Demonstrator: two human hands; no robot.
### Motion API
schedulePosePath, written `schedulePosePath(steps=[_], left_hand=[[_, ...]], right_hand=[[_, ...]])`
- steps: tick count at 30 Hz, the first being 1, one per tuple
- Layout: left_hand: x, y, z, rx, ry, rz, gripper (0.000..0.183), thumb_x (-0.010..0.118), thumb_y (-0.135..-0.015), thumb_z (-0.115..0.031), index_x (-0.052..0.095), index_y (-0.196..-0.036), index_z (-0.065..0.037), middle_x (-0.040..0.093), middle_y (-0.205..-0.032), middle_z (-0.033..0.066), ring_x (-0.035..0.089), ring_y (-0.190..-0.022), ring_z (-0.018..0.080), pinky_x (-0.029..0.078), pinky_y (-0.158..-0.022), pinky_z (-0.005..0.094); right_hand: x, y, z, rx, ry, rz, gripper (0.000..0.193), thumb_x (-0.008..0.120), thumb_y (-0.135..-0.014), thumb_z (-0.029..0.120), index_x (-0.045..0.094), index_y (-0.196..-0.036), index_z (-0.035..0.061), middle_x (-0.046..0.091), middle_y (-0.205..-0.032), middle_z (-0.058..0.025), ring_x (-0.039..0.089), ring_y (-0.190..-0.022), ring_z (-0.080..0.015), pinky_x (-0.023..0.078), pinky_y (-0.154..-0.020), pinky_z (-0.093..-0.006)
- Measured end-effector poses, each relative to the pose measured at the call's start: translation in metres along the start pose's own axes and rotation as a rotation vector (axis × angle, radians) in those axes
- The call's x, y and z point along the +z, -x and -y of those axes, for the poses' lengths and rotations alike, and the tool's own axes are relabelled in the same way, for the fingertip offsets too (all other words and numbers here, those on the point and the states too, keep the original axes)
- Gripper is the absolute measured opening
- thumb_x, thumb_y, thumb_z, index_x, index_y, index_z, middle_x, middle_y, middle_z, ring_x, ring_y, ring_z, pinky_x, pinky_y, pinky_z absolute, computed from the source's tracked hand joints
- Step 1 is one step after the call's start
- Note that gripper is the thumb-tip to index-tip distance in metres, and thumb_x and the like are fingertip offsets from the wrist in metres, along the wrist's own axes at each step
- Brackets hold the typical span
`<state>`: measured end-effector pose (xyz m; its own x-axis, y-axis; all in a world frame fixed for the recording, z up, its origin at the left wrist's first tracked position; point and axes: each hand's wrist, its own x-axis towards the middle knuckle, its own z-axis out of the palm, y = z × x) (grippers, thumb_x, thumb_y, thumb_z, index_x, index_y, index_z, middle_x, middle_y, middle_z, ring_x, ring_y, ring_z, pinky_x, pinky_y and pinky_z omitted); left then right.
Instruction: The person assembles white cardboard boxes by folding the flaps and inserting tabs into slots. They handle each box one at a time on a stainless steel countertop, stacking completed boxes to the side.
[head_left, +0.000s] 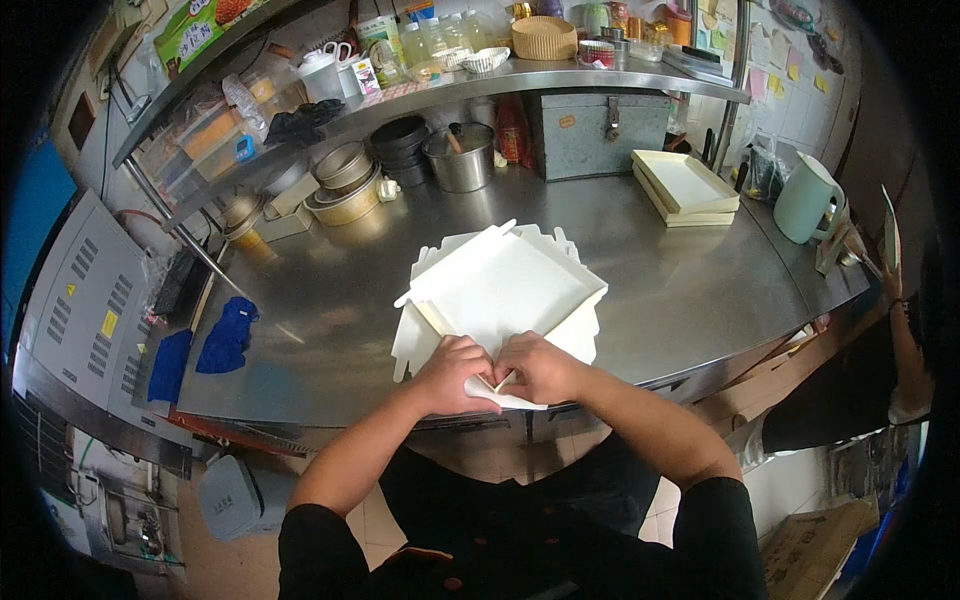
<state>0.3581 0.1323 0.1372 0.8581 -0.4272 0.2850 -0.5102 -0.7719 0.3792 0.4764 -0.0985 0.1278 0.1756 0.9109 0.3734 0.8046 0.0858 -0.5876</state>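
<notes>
A white cardboard tray [515,285], partly folded, lies on the steel table in front of me, one corner pointing towards my body. Under it, notched edges of flat cardboard blanks [408,345] stick out. My left hand [456,374] and my right hand [541,368] meet at the near corner. Both have their fingers closed on its cardboard flaps, and a folded flap shows between and below them. The side walls along the right and upper left stand partly raised. My fingers hide part of the corner fold.
Folded white trays [690,185] are stacked at the back right, near a pale green jug [806,198]. Pots [462,160] and a grey metal box [605,135] line the back below a crowded shelf [540,78]. Blue cloths [228,335] lie left. Another person's arm [908,350] shows far right.
</notes>
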Motion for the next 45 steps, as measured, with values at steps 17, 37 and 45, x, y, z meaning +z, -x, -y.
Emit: schedulePosePath(steps=[17,37,45], left_hand=[[-0.024,-0.023,-0.023,-0.303,-0.332,0.202,0.012,0.071,-0.099,-0.020,0.077,-0.107,-0.013,0.076,-0.103,0.0056,0.068,-0.110,0.0289,0.050,-0.104,0.0456],[0.048,-0.001,-0.047,-0.197,-0.008,-0.735,0.037,0.091,-0.073,-0.014,0.058,-0.089,-0.009,0.062,-0.090,0.0093,0.061,-0.092,0.0341,0.052,-0.081,0.0445],[0.043,-0.002,-0.045,-0.246,0.043,-0.492,0.045,0.088,-0.073,-0.008,0.056,-0.104,-0.006,0.062,-0.101,0.0121,0.061,-0.097,0.0352,0.054,-0.086,0.0449]], right_hand=[[-0.005,0.044,0.029,0.380,0.368,-0.075,0.017,0.072,-0.101,0.021,0.071,-0.104,0.0047,0.074,-0.097,-0.0165,0.070,-0.097,-0.0395,0.057,-0.091,-0.0503],[-0.007,0.051,0.023,-0.069,0.315,-0.358,0.032,0.080,-0.082,0.002,0.074,-0.113,0.0090,0.071,-0.114,-0.0082,0.068,-0.113,-0.0319,0.047,-0.118,-0.0552],[-0.026,-0.001,0.024,-0.160,0.285,-0.149,0.015,0.076,-0.092,0.011,0.076,-0.107,0.0084,0.075,-0.106,-0.0069,0.069,-0.103,-0.0307,0.052,-0.094,-0.0448]])
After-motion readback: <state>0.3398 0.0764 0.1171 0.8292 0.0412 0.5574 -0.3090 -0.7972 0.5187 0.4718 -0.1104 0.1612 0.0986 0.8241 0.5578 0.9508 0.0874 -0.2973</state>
